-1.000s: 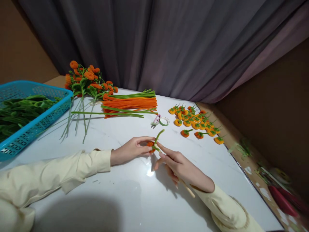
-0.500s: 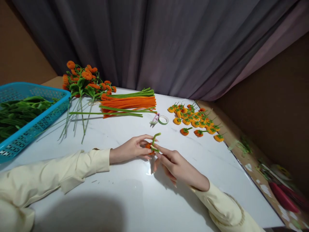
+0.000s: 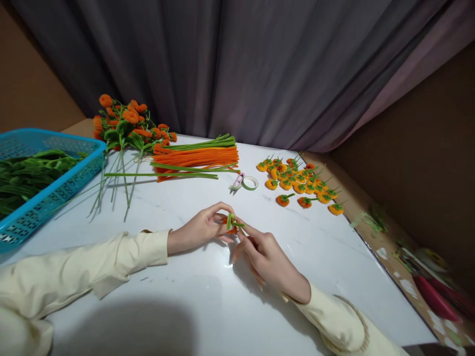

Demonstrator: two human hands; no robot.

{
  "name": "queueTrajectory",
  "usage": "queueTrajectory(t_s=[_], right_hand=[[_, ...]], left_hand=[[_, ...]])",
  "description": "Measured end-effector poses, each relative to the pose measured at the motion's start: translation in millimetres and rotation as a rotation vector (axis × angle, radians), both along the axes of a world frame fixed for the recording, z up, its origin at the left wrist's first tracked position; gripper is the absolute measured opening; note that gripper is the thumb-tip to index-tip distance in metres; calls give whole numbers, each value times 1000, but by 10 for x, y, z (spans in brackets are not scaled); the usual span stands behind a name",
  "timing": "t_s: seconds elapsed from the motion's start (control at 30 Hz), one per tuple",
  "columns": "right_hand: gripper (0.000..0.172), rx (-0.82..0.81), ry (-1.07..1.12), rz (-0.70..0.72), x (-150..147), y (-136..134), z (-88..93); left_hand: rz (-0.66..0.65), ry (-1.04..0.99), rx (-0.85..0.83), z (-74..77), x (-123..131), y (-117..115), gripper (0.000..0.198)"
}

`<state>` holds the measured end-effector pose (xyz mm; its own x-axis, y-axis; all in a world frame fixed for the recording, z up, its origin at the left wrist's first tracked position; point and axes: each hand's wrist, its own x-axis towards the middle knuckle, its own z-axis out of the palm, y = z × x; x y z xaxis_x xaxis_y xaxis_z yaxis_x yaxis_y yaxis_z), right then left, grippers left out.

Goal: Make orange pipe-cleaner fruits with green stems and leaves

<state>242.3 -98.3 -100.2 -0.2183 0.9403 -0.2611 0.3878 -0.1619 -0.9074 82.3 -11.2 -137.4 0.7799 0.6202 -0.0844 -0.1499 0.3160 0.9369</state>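
Observation:
My left hand (image 3: 202, 229) pinches a small orange pipe-cleaner fruit (image 3: 230, 227) just above the white table (image 3: 185, 301). My right hand (image 3: 265, 257) meets it from the right, its thumb and forefinger closed on the short green pipe-cleaner stem (image 3: 231, 221) that curls over the fruit. Both hands work at the table's middle. A thin wooden stick seems to run under my right wrist, mostly hidden.
A blue basket (image 3: 55, 195) of green leaves stands at the left. Finished orange flowers (image 3: 124, 123), orange and green pipe cleaners (image 3: 196, 157), pink snips (image 3: 237, 182) and a tape roll (image 3: 250, 183) lie behind. Several small orange fruits (image 3: 300, 184) lie at the right.
The green stem stood up straight a second ago; now it is bent down over the orange fruit. My right hand has drawn slightly closer to me.

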Motion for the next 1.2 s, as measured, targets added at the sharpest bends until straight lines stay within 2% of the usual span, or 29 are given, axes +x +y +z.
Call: queueTrajectory(t_s=[0.1,0.23,0.37,0.63,0.83,0.97,1.2], right_hand=[[45,33,-38,6,11,1,-7],[45,93,-106,22,33,3,-13],[50,105,-163,54,39,4,-21],[52,143,-228,35,43,10,-46],[49,87,-155,24,47,4,-17],[46,24,-40,-3,42,20,22],[54,-56,94,-80,47,42,22]], left_hand=[[-6,-11,-11,26,-17,15,23],[-38,-16,-124,65,-45,61,16],[-13,3,-207,90,-35,90,17],[-71,28,-189,91,-46,102,21],[-68,28,-179,75,-50,91,28],[-43,5,-160,63,-31,64,24],[18,-6,-200,39,-14,44,20]])
